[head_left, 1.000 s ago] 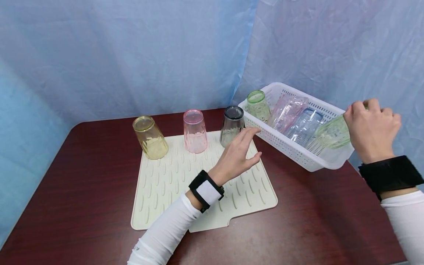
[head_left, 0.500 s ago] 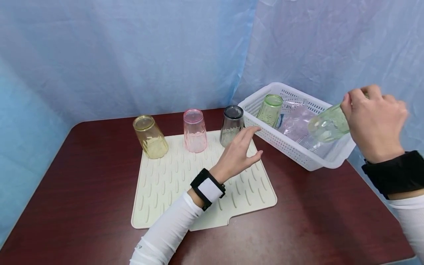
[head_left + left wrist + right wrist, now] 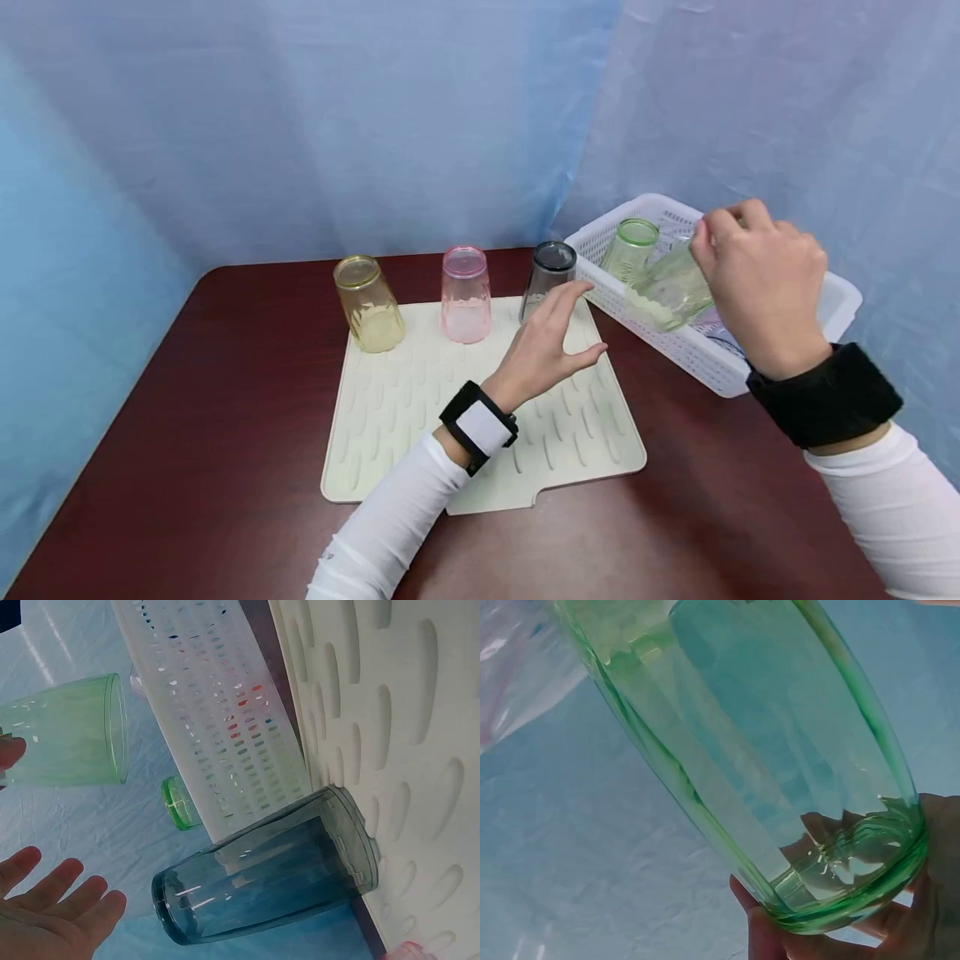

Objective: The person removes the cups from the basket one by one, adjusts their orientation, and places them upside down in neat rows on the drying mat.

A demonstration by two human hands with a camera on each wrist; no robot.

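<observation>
My right hand (image 3: pixel 757 279) grips a pale green glass (image 3: pixel 670 290) (image 3: pixel 64 731) (image 3: pixel 750 750) by its base, tilted over the near rim of the white basket (image 3: pixel 690 350) (image 3: pixel 217 712). My left hand (image 3: pixel 551 346) (image 3: pixel 52 915) hovers open above the cream drying mat (image 3: pixel 420 417) (image 3: pixel 390 712), fingers straight, just in front of the grey glass (image 3: pixel 550 277) (image 3: pixel 262 877). The grey, pink (image 3: pixel 466 293) and yellow (image 3: pixel 369 303) glasses stand upside down along the mat's far edge. Another green glass (image 3: pixel 632 247) (image 3: pixel 178 802) sits in the basket.
The mat lies on a dark red table (image 3: pixel 187 417). Blue cloth (image 3: pixel 300 125) hangs close behind the table and basket. The basket stands at the table's back right corner with more clear glasses inside, mostly hidden by my right hand.
My right hand has lifted the pale green glass out of the basket and carried it left toward the mat. The left hand has stayed hovering by the grey glass.
</observation>
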